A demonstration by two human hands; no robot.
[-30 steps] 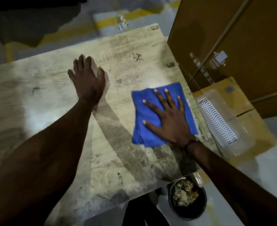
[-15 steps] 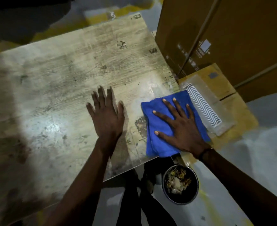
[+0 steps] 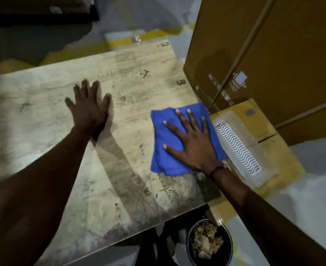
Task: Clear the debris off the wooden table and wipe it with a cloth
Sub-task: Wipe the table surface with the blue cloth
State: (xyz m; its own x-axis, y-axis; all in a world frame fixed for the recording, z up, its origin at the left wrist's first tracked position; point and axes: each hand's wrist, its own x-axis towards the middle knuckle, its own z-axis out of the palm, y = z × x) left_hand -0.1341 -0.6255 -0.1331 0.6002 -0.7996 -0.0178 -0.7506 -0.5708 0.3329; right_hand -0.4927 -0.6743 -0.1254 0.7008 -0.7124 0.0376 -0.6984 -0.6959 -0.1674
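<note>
- The right hand lies flat with fingers spread on a folded blue cloth, pressing it onto the wooden surface at the right of centre.
- The left hand rests palm down, fingers apart, on the bare surface at centre left, grasping nothing.
- The surface shows dark stains and scratches.
- A black bucket holding debris sits on the floor at the bottom, below the surface's near edge.
- Brown cardboard boxes fill the upper right.
</note>
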